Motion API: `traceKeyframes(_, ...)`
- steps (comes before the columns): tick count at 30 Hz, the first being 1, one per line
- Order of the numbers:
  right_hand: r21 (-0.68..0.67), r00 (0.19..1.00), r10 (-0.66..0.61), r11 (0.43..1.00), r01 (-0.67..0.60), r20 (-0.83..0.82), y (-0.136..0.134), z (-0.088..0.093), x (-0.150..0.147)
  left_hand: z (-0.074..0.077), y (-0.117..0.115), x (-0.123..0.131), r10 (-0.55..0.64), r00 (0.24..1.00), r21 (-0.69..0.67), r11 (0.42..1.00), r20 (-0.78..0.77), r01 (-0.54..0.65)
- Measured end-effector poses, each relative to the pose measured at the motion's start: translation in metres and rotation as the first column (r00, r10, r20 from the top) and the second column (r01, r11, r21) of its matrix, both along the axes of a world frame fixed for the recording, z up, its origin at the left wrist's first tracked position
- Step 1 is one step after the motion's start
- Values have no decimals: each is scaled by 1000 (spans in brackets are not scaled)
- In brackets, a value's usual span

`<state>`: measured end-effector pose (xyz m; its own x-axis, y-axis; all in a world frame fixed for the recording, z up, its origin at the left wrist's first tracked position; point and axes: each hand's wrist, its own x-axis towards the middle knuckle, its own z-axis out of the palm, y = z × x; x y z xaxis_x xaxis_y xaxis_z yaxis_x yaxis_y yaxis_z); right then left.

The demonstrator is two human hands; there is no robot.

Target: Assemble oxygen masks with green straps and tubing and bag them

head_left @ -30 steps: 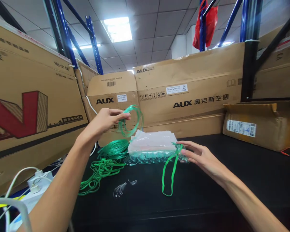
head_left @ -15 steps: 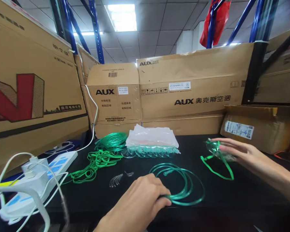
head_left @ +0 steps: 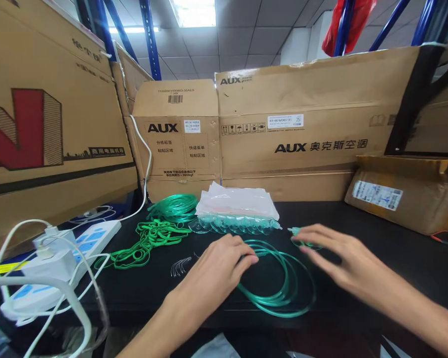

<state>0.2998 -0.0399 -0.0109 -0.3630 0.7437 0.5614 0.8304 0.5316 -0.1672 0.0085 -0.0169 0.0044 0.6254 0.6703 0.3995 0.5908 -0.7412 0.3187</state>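
My left hand (head_left: 224,261) is at the left side of a loose coil of clear green tubing (head_left: 276,301), its fingers and thumb closed on the tubing. Exactly which part they pinch is hidden. My right hand (head_left: 330,251) is open, fingers stretched towards the coil and apart from it. Behind those fingers, partly covered, lies a clear green mask (head_left: 294,231), now on the table. Several thin bent metal strips (head_left: 179,267) lie to the left of my left hand.
Behind are a bundle of green tubing (head_left: 177,206), a heap of green elastic straps (head_left: 153,241) and a row of clear masks (head_left: 239,223) under white plastic bags (head_left: 237,201). A power strip (head_left: 93,243) with cables stands left. Cardboard boxes (head_left: 306,129) wall the back; a smaller box (head_left: 406,194) sits right.
My right hand has moved left, from holding the strapped mask to open beside the coil. The mask is now lower on the table. My left hand has shifted up along the coil.
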Motion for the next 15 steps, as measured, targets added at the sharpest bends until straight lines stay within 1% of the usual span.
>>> traceKeyframes(2, -90, 993, 111, 990, -108, 31, -15, -2, -25, 0, 17, 14, 8, 998, 30, 1000, -63, -6)
traceKeyframes(4, -141, 988, 145, 981, -136, 52, -26, -8, -43, -1, 31, 28, 20, 990, 50, 999, -140, -13)
traceKeyframes(6, -170, 982, 182, 971, -171, 50, -32, -14, -54, -3, 40, 37, 41, 978, 64, 998, -203, -28)
traceKeyframes(8, -223, 977, 210, 955, -196, 40, -34, -17, -57, -3, 44, 40, 54, 969, 69, 997, -240, -38)
traceKeyframes(11, -292, 973, 226, 935, -202, 50, -34, -16, -56, -1, 42, 35, 91, 963, 79, 994, -255, -73)
traceKeyframes(13, -293, 974, 217, 937, -188, 66, -34, -15, -55, 1, 39, 30, 125, 955, 79, 991, -271, -107)
traceKeyframes(15, -263, 978, 193, 950, -167, 76, -32, -15, -53, 3, 37, 25, 148, 947, 71, 989, -286, -133)
